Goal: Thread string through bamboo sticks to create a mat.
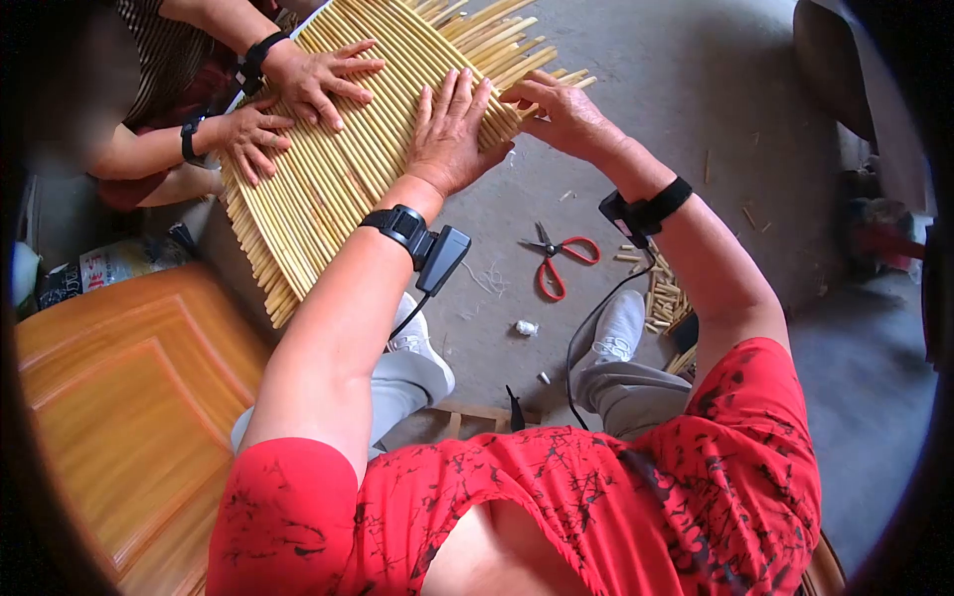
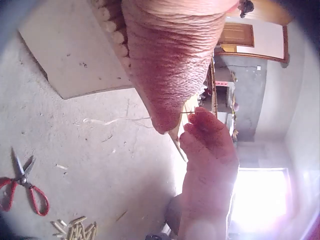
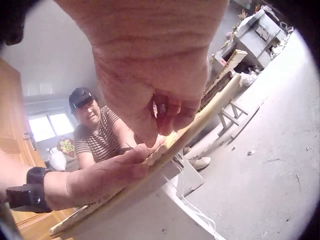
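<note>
A mat of thin yellow sticks (image 1: 343, 169) laid side by side is in the upper part of the head view. My left hand (image 1: 449, 144) rests on its near right part, fingers extended over the sticks. At the mat's right corner is my right hand (image 1: 568, 117), its fingers bent. The left wrist view shows a thin needle (image 2: 187, 112) pinched at that hand's fingertips, beside the left hand's edge. White thread (image 2: 107, 121) trails below the mat. Another person's two hands, one (image 1: 320, 81) farther up and one (image 1: 252, 139) at the left edge, lie spread on the mat.
Red-handled scissors (image 1: 556, 260) lie on the grey floor, near a small white spool (image 1: 527, 327) and a pile of short stick pieces (image 1: 668, 300). A wooden panel (image 1: 129, 397) stands at the left. Longer sticks (image 1: 507, 45) jut from the mat's far side.
</note>
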Available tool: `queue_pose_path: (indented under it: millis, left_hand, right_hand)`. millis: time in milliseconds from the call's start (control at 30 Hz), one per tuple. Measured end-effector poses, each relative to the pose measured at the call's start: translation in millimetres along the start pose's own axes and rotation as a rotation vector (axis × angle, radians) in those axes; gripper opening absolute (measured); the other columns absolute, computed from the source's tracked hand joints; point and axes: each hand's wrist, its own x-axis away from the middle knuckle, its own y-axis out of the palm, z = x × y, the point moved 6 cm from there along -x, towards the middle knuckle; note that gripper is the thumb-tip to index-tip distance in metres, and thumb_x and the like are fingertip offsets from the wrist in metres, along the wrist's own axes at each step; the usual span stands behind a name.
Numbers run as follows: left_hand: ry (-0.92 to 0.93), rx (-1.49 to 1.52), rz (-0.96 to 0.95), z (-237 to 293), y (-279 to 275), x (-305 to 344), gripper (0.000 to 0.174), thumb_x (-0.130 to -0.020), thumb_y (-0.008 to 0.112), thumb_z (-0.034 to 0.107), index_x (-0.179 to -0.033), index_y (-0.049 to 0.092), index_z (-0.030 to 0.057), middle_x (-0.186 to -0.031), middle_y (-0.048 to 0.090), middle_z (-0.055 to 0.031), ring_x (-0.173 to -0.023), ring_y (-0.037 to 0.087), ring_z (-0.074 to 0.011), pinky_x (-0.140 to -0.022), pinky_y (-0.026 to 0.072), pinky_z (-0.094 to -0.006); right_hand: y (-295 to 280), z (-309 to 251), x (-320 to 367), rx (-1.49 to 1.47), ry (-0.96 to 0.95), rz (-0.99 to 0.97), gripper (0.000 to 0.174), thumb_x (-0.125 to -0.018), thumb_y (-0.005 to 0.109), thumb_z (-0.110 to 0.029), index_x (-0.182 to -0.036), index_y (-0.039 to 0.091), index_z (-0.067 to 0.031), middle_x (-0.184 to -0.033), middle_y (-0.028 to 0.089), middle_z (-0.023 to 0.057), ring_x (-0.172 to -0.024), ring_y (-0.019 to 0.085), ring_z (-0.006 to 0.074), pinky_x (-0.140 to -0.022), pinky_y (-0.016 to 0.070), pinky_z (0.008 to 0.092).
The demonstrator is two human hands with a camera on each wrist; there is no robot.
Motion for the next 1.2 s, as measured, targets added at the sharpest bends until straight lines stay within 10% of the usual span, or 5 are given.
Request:
queue_pose_path:
  millis: [667,1100,1200]
  left_hand:
    - [-0.004,-0.008,-0.005,2.4,-7.1,-0.8,0.078,-0.072,0.062,0.045,-0.134,0.028,0.0114,-0.138,0.026,-0.0147,-0.132,0.017,-0.0292,-0.106,0.0127,-0.0468]
    - [0.061,0.141,-0.142,-5.8,-7.7,1.1,0.099,-0.062,0.07,0.047,-0.139,0.018,0.0116,-0.143,0.016,-0.0149,-0.134,0.009,-0.029,-0.107,0.0057,-0.047]
    - [0.009,0.446,-0.069,-31.5,-20.4,-3.4,0.077,-0.078,0.059,0.036,-0.137,0.021,0.0066,-0.142,0.018,-0.0188,-0.133,0.011,-0.0317,-0.107,0.0118,-0.0409]
  right_hand:
    - [3.8,-15.3,-9.7,0.194,-0.155,-0.266,0.023,-0.066,0.063,-0.014,-0.089,0.059,-0.0111,-0.084,0.052,0.0093,-0.084,0.055,0.0275,-0.07,0.0488,0.0363]
    - [13.7,3.3,-12.9,-0.027,-0.075,-0.088,0.011,-0.073,0.06,-0.018,-0.082,0.063,-0.013,-0.075,0.054,0.0055,-0.076,0.056,0.0252,-0.064,0.0464,0.0359]
    - [10.3,2.8,-15.3,-0.047,-0.017,-0.051,0.011,-0.074,0.059,-0.018,-0.082,0.063,-0.0119,-0.075,0.055,0.0059,-0.076,0.056,0.0251,-0.063,0.0471,0.0361]
